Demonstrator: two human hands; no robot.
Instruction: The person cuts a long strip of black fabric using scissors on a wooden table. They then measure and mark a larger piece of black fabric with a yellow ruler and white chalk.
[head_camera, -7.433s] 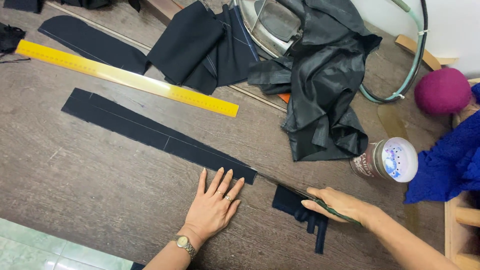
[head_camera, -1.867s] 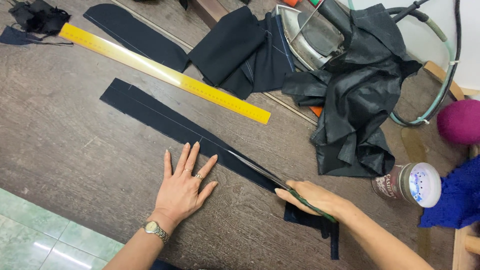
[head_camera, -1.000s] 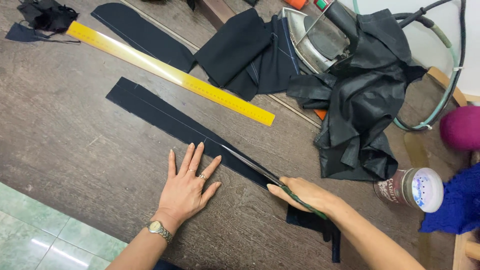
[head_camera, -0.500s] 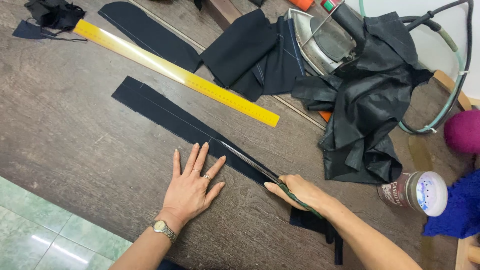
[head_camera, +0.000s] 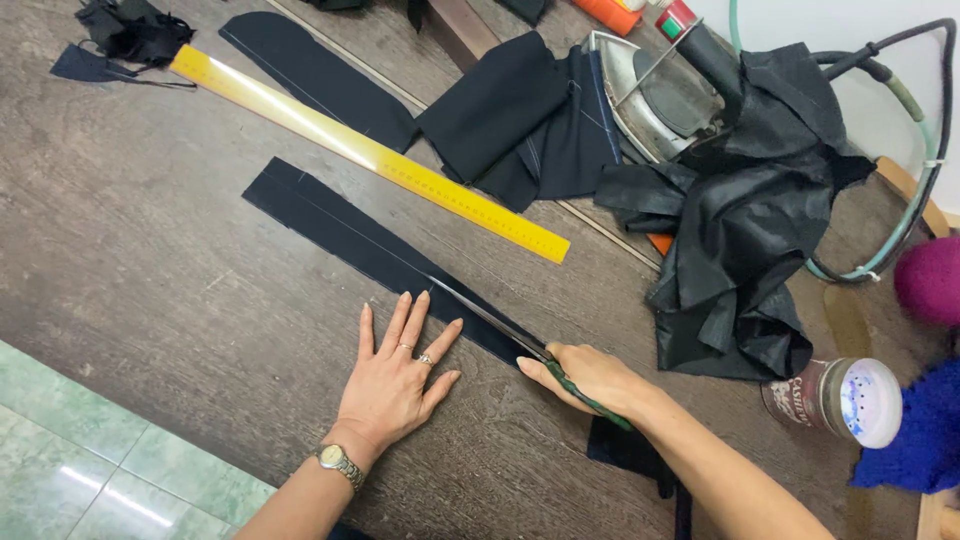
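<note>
Your right hand (head_camera: 590, 375) is clamped around the green handles of the scissors (head_camera: 500, 325), whose blades point up and to the left along the long black fabric strip (head_camera: 350, 235). That strip lies diagonally on the dark wooden table (head_camera: 150, 260), parallel to the yellow ruler (head_camera: 370, 155). Your left hand (head_camera: 395, 385) lies flat with fingers spread, pressing beside the strip's near edge.

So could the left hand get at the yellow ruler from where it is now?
Probably yes. The left hand lies flat and empty beside the black fabric strip, and only that flat strip lies between it and the yellow ruler.
</note>
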